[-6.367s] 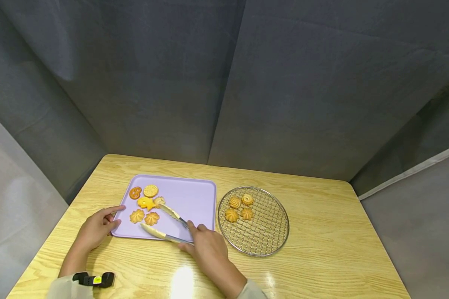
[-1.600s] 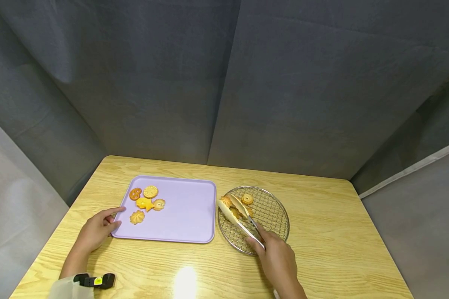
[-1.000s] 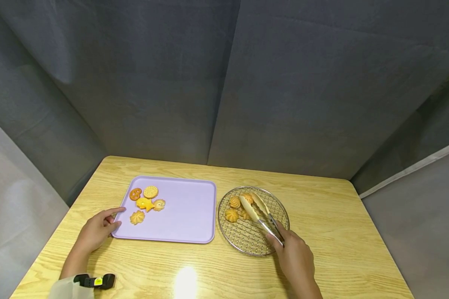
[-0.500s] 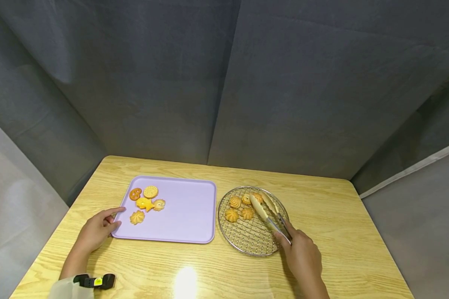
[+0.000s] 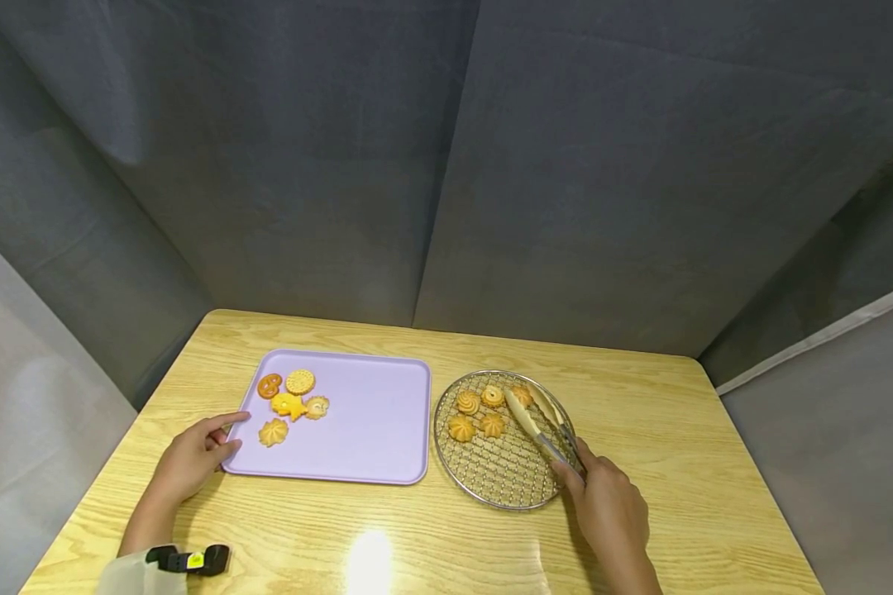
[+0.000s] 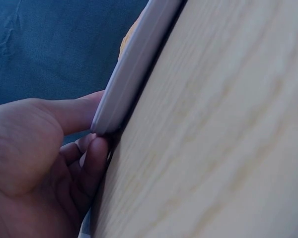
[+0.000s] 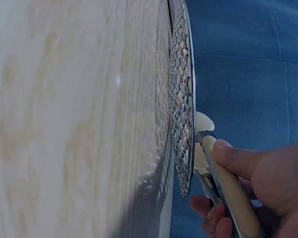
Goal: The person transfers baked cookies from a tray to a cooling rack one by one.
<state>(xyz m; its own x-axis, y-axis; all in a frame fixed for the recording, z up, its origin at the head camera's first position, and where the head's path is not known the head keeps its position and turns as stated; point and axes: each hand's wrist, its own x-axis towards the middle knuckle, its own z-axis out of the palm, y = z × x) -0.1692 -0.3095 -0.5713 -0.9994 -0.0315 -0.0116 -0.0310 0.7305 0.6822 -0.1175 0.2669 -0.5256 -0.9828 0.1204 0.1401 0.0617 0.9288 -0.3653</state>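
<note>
My right hand [image 5: 612,506] grips a pair of tongs [image 5: 524,420] with cream tips and metal arms. The tips straddle a ridged flower-shaped cookie [image 5: 522,395] at the upper right of the round wire rack [image 5: 484,499]. Several more piped cookies [image 5: 461,428] lie on the rack's left half. At the left, my left hand [image 5: 186,456] holds the edge of a lilac tray [image 5: 372,413]. In the left wrist view the thumb lies over the tray rim [image 6: 124,89] and the other fingers curl at its underside. The right wrist view shows the tongs' handle [image 7: 233,198] in my fingers.
On the tray's left side are a pretzel [image 5: 269,386], a round biscuit [image 5: 300,382], a yellow fish-shaped cookie [image 5: 288,406], a pale animal-like cookie [image 5: 316,407] and a flower cookie [image 5: 273,432]. Grey fabric panels [image 5: 446,207] stand behind the wooden table [image 5: 655,430].
The tongs have carried one flower cookie from the tray to the rack's upper right. In the last half second, they shift slightly right and spread around it. My left hand stays put.
</note>
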